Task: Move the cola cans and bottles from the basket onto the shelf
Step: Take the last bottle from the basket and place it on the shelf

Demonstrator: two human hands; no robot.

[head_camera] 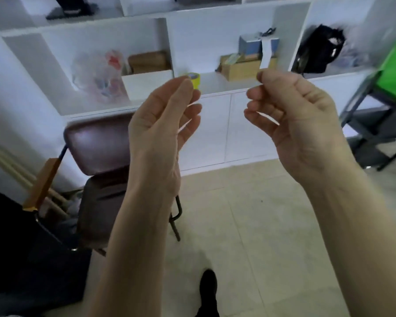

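Both of my hands are raised in front of me, palms facing me, and neither holds anything. My left hand (pixel 167 115) has its fingers loosely curled and apart. My right hand (pixel 290 115) is curled the same way. Behind them stands a white shelf unit (pixel 215 92) with open compartments above closed cabinet doors. No cola can, bottle or basket shows in the head view. The picture is blurred by motion.
A yellow tape roll (pixel 195 79) sits on the shelf behind my left fingertips. Cardboard boxes (pixel 240 67), a plastic bag (pixel 98 78) and a black bag (pixel 318 49) fill the compartments. A brown chair (pixel 98 143) stands at left, a metal rack (pixel 373 124) at right.
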